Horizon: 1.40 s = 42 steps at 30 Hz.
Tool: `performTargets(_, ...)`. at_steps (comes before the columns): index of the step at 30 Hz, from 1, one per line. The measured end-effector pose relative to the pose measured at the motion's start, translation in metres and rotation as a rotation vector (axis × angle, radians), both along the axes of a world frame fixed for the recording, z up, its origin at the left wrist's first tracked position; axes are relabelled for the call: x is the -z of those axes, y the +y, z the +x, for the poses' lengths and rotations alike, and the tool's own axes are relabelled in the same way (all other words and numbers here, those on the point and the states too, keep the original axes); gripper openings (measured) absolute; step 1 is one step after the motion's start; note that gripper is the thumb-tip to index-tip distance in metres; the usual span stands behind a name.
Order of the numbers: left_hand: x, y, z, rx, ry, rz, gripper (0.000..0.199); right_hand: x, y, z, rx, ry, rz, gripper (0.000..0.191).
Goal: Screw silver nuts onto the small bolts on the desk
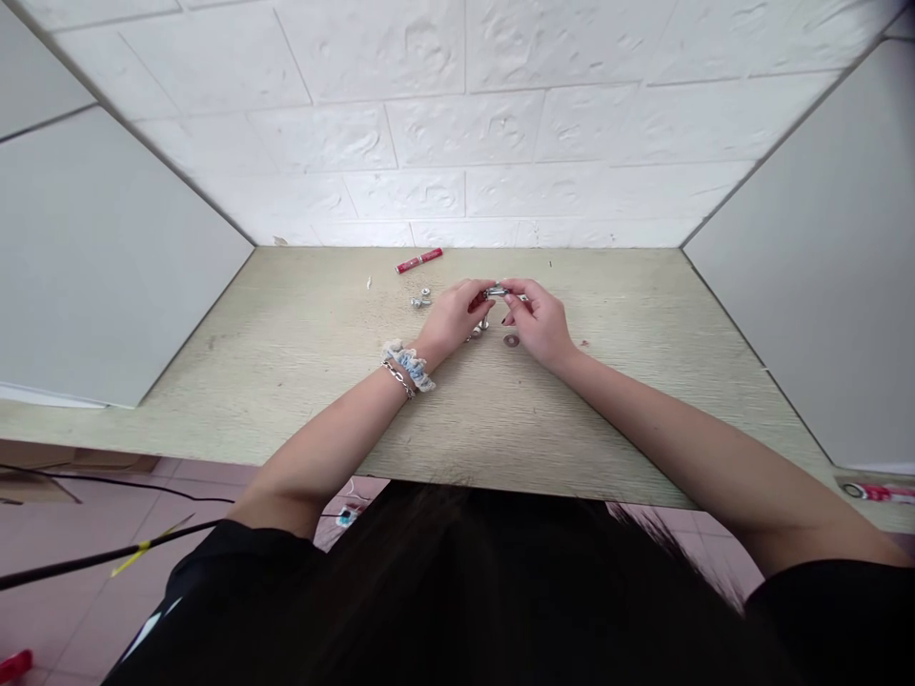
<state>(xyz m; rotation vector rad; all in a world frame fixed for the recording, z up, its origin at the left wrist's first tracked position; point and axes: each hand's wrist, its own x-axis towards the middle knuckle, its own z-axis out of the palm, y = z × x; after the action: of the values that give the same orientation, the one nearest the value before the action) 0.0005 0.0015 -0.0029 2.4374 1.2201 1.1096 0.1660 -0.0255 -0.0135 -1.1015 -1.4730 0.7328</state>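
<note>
Near the desk's (286,381) back edge, left hand (454,319) and right hand (538,319) pinch a small metal bolt (498,291) between closed fingertips. It looks light, stiff and slippery; best gripped at its ends. Washer (510,340) lies below.

red tube (419,259): on the table, well beyond the fingers and to their left
small white scrap (369,282): further left of the fingers, alone on the wood
table (286,353): pale wood grain, spread under and all around the fingers
brick wall (464,124): white, embossed, far behind the fingers
side panels (107,267): plain grey-white, well apart on either flank
black cable (107,553): low left, over pink floor tiles
</note>
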Motion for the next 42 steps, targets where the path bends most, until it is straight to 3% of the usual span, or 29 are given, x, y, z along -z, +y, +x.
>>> performTargets(14, -0.0023, -0.0019, 0.0001, -0.024, 0.036, -0.039, 0.028, 0.0012, 0.0014, 0.0036, 0.045, -0.054, -0.005, 0.038)
performTargets(23, -0.0038, -0.0023, -0.0024, 0.027, 0.052, -0.021, 0.029, 0.0014, 0.0024, 0.0023, 0.071, -0.098, -0.023, 0.034)
performTargets(42, -0.0010, -0.0019, -0.0014, 0.021, 0.027, -0.009, 0.029, 0.0026, 0.0018, 0.0016, 0.005, -0.028, -0.039, 0.028)
